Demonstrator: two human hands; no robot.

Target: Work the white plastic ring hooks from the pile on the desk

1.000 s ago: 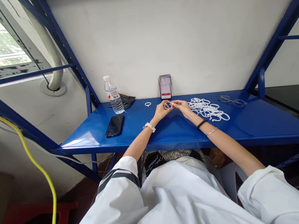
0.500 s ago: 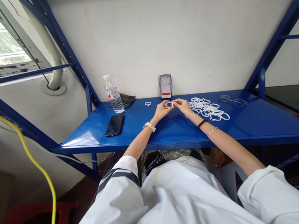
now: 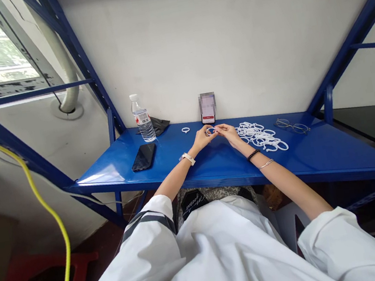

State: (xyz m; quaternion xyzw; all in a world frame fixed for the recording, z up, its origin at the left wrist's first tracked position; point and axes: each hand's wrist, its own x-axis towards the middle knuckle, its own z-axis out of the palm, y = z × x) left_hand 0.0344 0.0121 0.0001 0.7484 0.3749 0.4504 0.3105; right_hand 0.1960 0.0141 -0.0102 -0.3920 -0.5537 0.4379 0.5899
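Observation:
A white ring is held between my two hands, over the middle of the blue table. My left hand pinches its left side, with the fingers curled round it. On its right side the fingertips of my right hand are closed on the ring. Just right of my right hand lies a tangled heap of white rings, each with a small knob. One single white ring lies apart, beyond my left hand. What my fingertips cover on the held ring is hidden.
A water bottle stands at the back left, near a black pouch. A dark phone lies in front of it. Another phone leans on the wall. Eyeglasses rest right of the heap. Blue posts frame the table.

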